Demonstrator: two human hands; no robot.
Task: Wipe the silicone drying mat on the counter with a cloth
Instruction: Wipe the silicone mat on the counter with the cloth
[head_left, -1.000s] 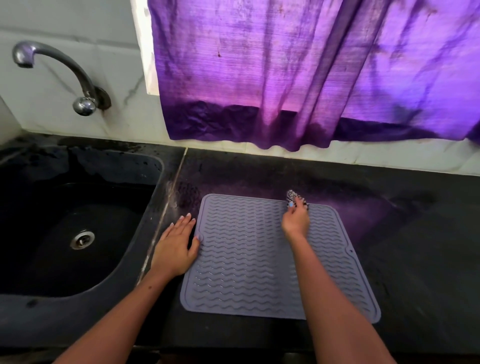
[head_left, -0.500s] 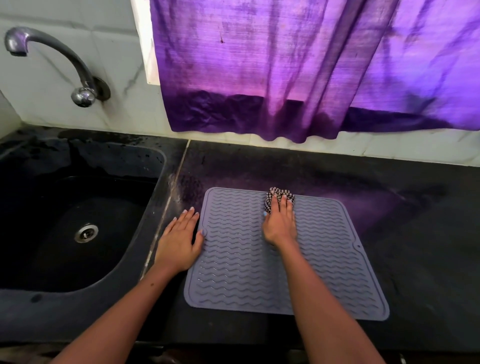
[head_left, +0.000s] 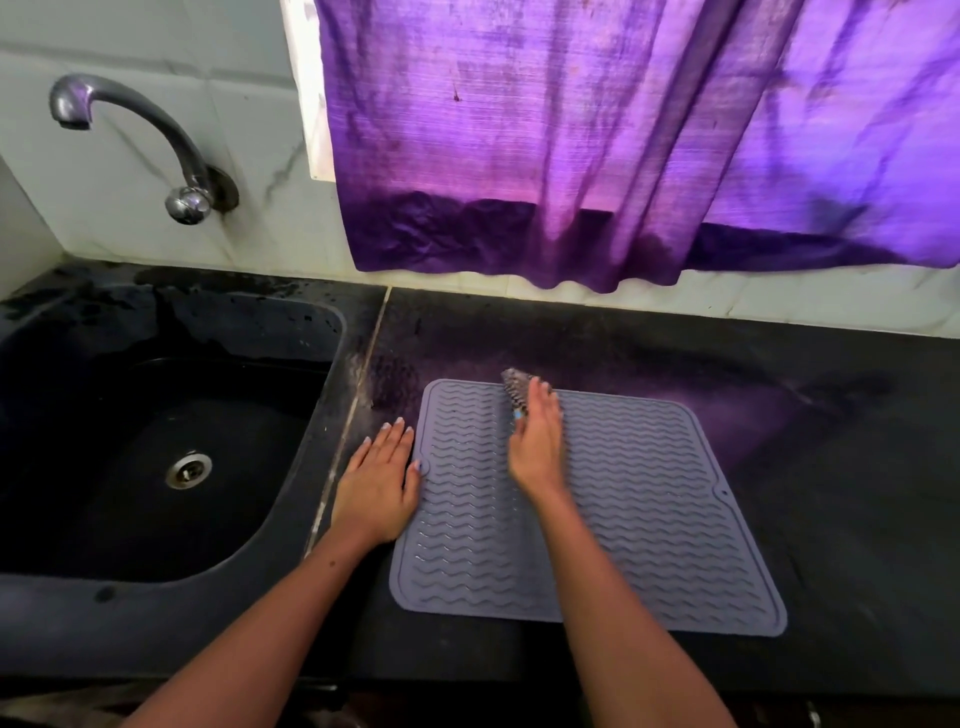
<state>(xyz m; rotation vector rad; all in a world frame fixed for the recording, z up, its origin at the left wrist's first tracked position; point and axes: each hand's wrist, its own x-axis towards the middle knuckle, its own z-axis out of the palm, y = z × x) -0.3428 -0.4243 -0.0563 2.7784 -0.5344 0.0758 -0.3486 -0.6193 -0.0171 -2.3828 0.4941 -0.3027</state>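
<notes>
Risk entry: your right hand (head_left: 537, 441), seemingly pinching the checked cloth (head_left: 515, 389) at the mat (head_left: 649, 493)'s far edge, could have dragged the mat askew, your flat left hand (head_left: 376, 480) only touching its side.

Dim purple backlight, blurred right hand (head_left: 537, 441)

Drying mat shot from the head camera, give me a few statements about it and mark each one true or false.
1. The right hand presses a checked cloth near the mat's far edge. True.
2. The left hand lies flat by the mat's left edge. True.
3. The mat sits inside the sink. False: it lies on the counter right of the sink.
4. The curtain is green. False: it is purple.
5. Water runs from the tap. False: none shows.
</notes>
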